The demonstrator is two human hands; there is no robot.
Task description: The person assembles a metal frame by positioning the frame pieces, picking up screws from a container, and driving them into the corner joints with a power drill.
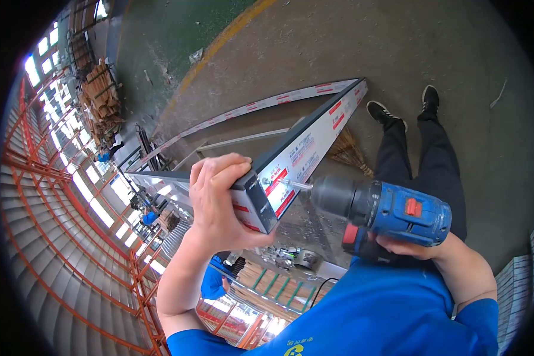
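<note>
A blue cordless drill (397, 207) is in my right hand (406, 246), whose fingers wrap round its handle. Its long bit (296, 184) points left at the inner face of a metal frame (305, 148) covered in red-and-white printed film. The drill's lamp lights that spot; a small screw seems to be at the bit's tip, too small to be sure. My left hand (213, 199) is closed round the frame's near corner, thumb underneath and fingers over the top. The frame stretches away as a large rectangle with dark edges.
A straw broom (350, 151) lies beyond the frame, by my shoes (391, 115). Below the frame corner is a work area with scattered hardware and a metal coil (305, 259). A person in blue (213, 280) stands near stacked boards (273, 285). Wrapped bundles (101, 95) lie at far left.
</note>
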